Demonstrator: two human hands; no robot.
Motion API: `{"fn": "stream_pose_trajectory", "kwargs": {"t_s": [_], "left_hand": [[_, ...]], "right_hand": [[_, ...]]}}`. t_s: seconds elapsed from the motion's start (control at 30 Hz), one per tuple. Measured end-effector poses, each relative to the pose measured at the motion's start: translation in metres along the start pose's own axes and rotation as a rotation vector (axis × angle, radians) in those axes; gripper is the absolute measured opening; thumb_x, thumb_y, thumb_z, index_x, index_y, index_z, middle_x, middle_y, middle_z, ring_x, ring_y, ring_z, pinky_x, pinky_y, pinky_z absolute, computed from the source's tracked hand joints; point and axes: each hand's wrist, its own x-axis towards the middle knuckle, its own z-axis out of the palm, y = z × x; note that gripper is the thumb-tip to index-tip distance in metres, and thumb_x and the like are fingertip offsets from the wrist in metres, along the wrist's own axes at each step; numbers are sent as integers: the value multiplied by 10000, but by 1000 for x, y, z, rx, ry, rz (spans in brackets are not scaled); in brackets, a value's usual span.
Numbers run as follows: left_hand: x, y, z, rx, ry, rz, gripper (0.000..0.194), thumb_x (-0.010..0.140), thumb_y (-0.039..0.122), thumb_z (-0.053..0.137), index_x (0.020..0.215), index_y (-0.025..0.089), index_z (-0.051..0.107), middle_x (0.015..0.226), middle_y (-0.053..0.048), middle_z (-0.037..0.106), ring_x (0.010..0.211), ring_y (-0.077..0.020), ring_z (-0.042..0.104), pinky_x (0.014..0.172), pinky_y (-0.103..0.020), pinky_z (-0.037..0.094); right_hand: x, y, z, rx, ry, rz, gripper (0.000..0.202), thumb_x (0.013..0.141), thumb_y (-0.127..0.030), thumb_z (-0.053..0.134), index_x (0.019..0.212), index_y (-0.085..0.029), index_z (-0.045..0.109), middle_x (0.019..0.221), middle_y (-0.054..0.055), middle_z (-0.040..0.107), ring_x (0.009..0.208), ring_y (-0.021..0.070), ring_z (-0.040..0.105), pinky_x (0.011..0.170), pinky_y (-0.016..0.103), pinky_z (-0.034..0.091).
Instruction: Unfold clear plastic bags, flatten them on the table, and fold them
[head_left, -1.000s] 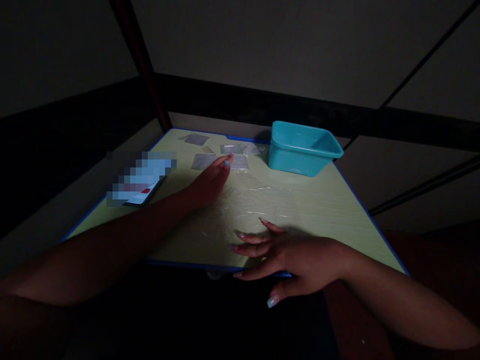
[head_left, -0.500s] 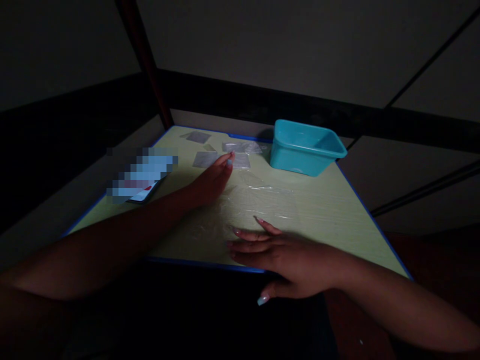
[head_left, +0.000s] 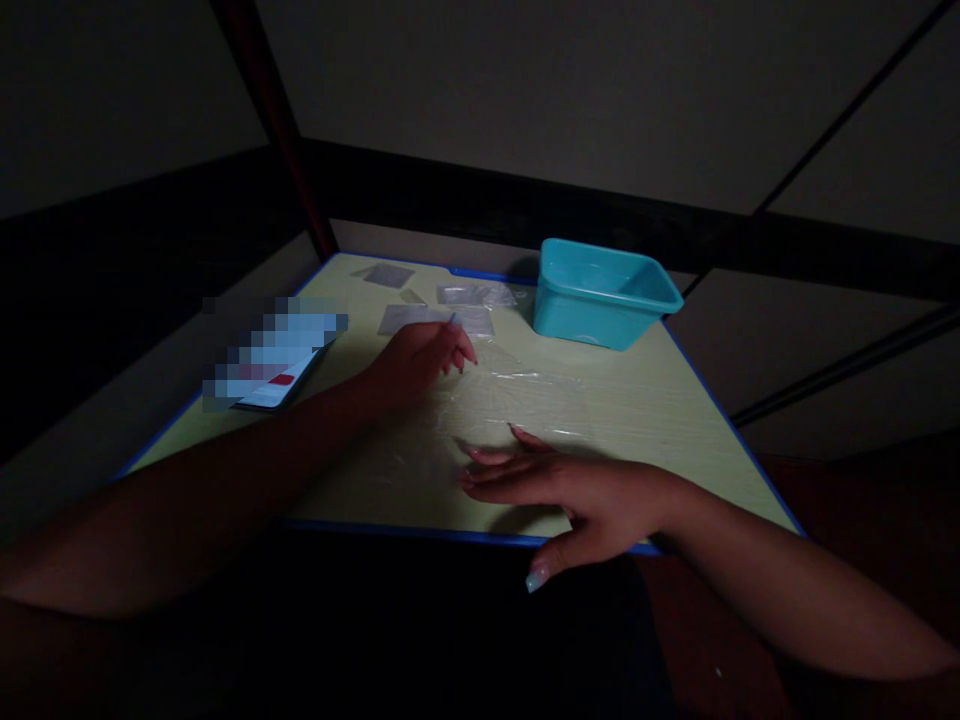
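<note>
A clear, wrinkled plastic sheet or bag lies flat on the table between my hands; its outline is hard to make out. My left hand hovers at its far left edge, fingers loosely bent and thumb apart, with nothing visible in it. Spread over the near side of the plastic, my right hand is open, thumb out toward the table's front edge. Whether its fingertips touch the film I cannot tell. Just beyond my left hand is a flat greyish plastic piece, partly covered by that hand.
A turquoise plastic basin stands at the back right of the table, which has a blue edge. More plastic pieces lie at the back. A phone with a lit, blurred screen rests at the left.
My left hand has drawn back slightly and turned, its fingers now bent downward. My right hand has lifted and tilted a little, fingers still spread. The view has shifted slightly.
</note>
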Motion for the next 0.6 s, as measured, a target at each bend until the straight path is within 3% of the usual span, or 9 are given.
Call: {"fn": "stream_pose_trajectory", "kwargs": {"t_s": [0.13, 0.3, 0.5, 0.6], "left_hand": [[-3, 6, -2, -40, -259, -3, 596, 911, 582, 277, 694, 141, 614, 585, -10, 580, 545, -113, 525, 579, -243, 409], [-5, 12, -3, 38, -541, 2, 440, 843, 549, 484, 755, 141, 624, 624, 10, 574, 571, -113, 501, 547, -222, 360], [-1, 12, -2, 110, -622, 213, 346, 758, 520, 644, 687, 182, 652, 716, -11, 608, 782, -160, 521, 744, -266, 383], [-1, 10, -3, 94, -648, 229, 315, 779, 484, 646, 672, 187, 653, 743, -14, 611, 827, -164, 516, 775, -265, 379]], "right_hand": [[-2, 4, -4, 6, 45, 26, 784, 779, -384, 685, 1443, -251, 288, 1473, 115, 333, 1405, 258, 166, 1074, 560, -136], [-2, 8, -6, 29, 68, 54, 774, 778, -356, 692, 1437, -262, 298, 1471, 104, 341, 1404, 248, 173, 1072, 555, -144], [-3, 13, -6, 28, 88, 55, 761, 779, -344, 691, 1432, -254, 311, 1481, 113, 317, 1401, 255, 185, 1080, 572, -112], [-4, 13, -7, 18, 77, 54, 768, 782, -344, 688, 1437, -248, 298, 1495, 114, 279, 1406, 254, 158, 1089, 569, -91]]}}
